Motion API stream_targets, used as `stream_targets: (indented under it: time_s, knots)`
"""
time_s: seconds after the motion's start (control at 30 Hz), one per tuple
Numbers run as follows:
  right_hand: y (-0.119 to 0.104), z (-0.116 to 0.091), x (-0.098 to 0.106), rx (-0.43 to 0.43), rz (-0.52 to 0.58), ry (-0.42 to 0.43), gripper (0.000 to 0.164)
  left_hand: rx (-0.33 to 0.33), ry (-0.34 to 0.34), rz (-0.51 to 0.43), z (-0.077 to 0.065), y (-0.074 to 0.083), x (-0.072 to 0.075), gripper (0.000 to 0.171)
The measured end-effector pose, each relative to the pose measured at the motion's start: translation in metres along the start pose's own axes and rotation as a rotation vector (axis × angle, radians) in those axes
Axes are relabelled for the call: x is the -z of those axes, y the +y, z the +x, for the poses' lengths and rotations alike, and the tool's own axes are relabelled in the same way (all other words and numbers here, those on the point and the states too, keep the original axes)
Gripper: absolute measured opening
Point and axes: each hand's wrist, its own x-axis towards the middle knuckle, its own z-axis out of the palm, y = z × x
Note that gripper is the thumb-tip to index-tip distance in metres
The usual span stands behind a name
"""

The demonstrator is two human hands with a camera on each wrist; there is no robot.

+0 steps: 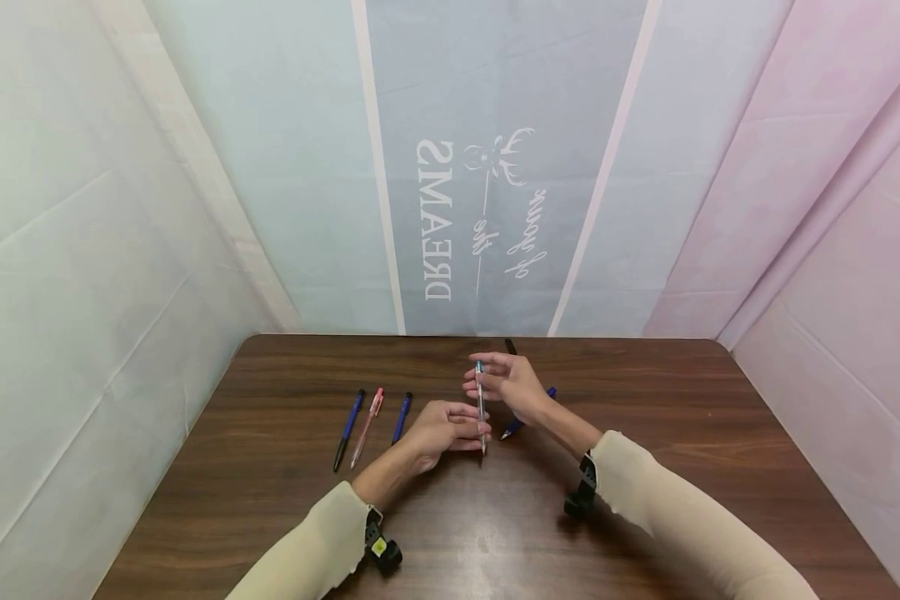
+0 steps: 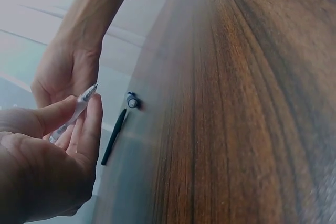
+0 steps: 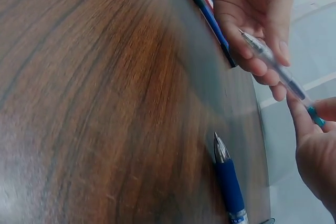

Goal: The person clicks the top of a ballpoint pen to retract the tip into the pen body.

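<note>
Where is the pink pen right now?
In the head view, the pink pen lies on the table, left of the left hand, between two blue pens.

The bench (image 1: pixel 675 408) is dark brown wood-grain with rounded far corners and some glare near the front. Left of center there's three pens lying roughly parallel on a slant: a black-ended blue pen (image 1: pixel 349 428), a clear pen with pink top (image 1: pixel 367 427), then a second blue pen (image 1: pixel 401 419), partly hidden. Over to the right you've got a silver-tipped blue pen (image 1: pixel 515 426), tip toward the near left, plus a black pen (image 1: pixel 510 345) near the far edge.
</note>
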Motion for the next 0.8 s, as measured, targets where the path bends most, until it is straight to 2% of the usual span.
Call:
stream_targets:
  time_s: [0.8]
  knots:
    - [0.013, -0.003, -0.010, 0.008, 0.099, 0.056, 0.039, 0.024, -0.003, 0.026, -0.005, 0.003, 0.007, 0.028]
